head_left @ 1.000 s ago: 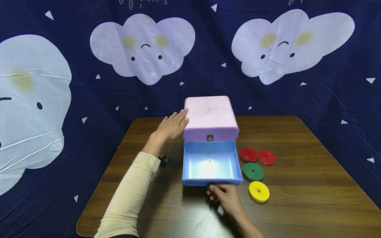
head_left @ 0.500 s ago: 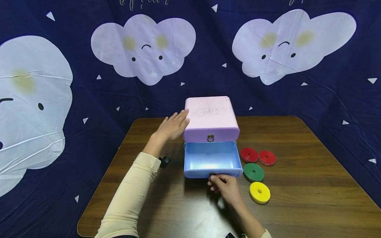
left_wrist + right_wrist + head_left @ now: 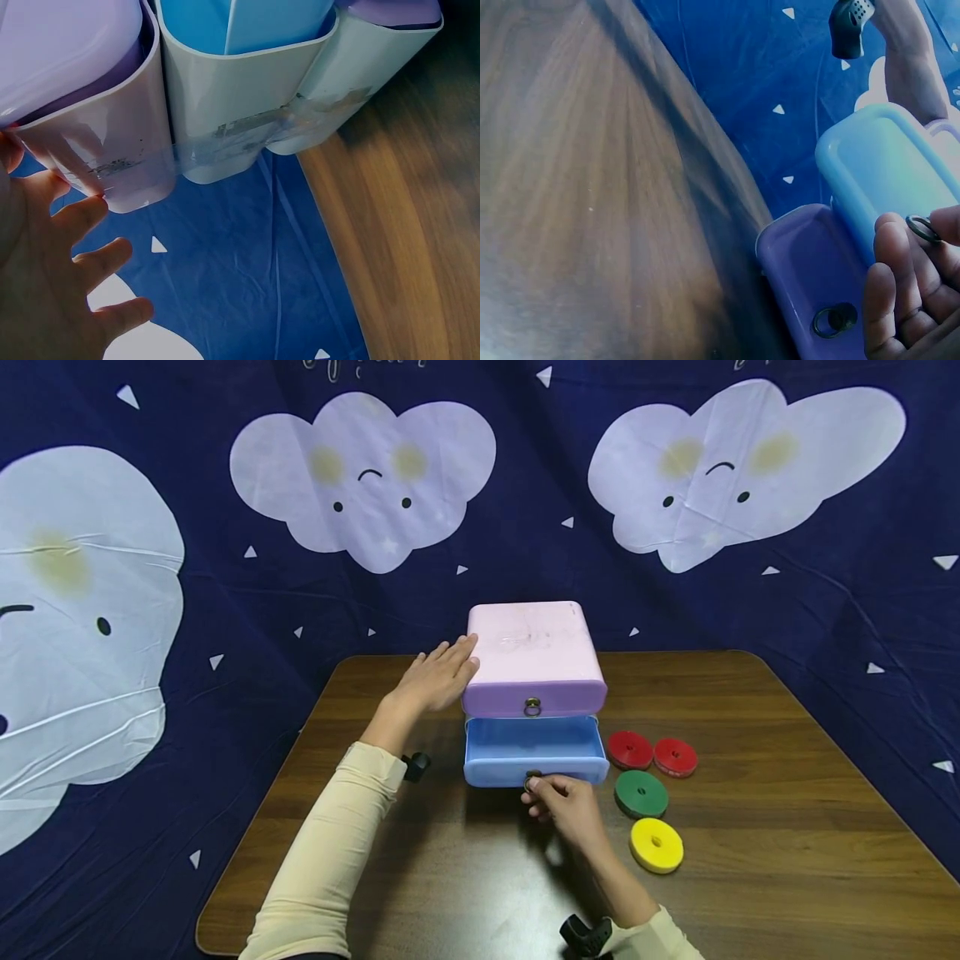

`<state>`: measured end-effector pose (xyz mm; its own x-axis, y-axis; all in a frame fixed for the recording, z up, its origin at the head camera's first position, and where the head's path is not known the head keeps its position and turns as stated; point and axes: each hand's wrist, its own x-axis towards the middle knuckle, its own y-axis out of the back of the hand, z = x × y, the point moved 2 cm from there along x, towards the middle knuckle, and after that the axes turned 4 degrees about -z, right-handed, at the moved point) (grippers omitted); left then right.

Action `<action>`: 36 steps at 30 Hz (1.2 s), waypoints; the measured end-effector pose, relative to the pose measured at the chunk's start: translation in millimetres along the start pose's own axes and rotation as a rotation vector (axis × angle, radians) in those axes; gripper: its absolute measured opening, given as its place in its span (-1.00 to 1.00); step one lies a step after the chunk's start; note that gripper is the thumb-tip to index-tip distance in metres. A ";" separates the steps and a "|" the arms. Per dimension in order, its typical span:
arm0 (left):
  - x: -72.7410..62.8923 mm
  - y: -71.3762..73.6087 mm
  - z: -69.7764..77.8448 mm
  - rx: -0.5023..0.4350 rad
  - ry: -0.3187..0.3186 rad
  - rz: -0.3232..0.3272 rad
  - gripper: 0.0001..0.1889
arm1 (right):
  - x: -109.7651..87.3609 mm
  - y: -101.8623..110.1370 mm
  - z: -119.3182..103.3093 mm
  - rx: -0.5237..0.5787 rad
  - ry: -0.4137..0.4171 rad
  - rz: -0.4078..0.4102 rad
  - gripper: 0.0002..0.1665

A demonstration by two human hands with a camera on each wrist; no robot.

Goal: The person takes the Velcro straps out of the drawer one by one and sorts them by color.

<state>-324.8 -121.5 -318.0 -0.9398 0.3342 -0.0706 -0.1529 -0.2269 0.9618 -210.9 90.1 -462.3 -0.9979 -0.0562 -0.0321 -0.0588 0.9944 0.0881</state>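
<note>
Backdrop lettering [image 3: 358,367] cropped, unreadable, hands [image 3: 438,681] [image 3: 573,814] on cabinet [image 3: 528,639] and ring [image 3: 916,231]

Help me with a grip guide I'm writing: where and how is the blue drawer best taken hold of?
Probably by the small ring at the middle of the front of the blue drawer, coming from the person's side. The front is broad and smooth, while the ring's thin loop offers something to pinch, as the right hand does.

Cream sleeves [image 3: 326,852], black wrist cameras [image 3: 585,936]
</note>
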 end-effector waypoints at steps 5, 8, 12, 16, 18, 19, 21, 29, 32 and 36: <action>0.1 0.5 0.6 0.005 0.005 -0.005 -0.40 | 10.0 -1.7 -0.7 -0.006 -0.009 -0.009 -0.72; 0.8 0.6 0.8 0.006 0.003 -0.006 -0.40 | 15.9 -1.6 -1.0 -0.006 -0.012 -0.004 -0.72; 1.9 0.3 1.0 0.007 0.005 -0.005 -0.40 | 22.8 -0.1 -2.5 -0.010 -0.009 0.001 -0.72; 2.5 0.5 1.9 0.006 0.001 -0.002 -0.40 | 28.7 1.0 -4.2 -0.016 0.000 0.002 -0.71; 2.4 0.6 2.4 0.003 0.000 -0.003 -0.41 | 31.3 1.4 -5.3 -0.021 0.003 0.005 -0.71; 2.1 0.8 2.7 0.004 -0.001 -0.005 -0.41 | 32.7 1.6 -5.7 -0.024 0.002 0.007 -0.71; 1.8 0.8 2.8 0.005 -0.001 -0.009 -0.41 | 35.6 1.7 -6.1 -0.031 0.002 0.009 -0.71; 2.7 0.4 1.4 0.015 -0.006 -0.003 -0.41 | 47.4 1.5 -9.5 -0.058 -0.009 0.007 -0.69; 3.1 0.2 0.9 0.017 -0.006 -0.005 -0.41 | 51.4 1.0 -10.5 -0.064 -0.022 0.007 -0.68; 2.9 0.3 0.6 0.019 -0.002 -0.008 -0.41 | 56.4 -0.3 -11.1 -0.067 -0.025 0.006 -0.68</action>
<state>-327.4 -120.0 -317.7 -0.9382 0.3374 -0.0775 -0.1543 -0.2070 0.9661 -267.4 85.6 -453.1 -0.9973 -0.0468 -0.0560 -0.0550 0.9864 0.1548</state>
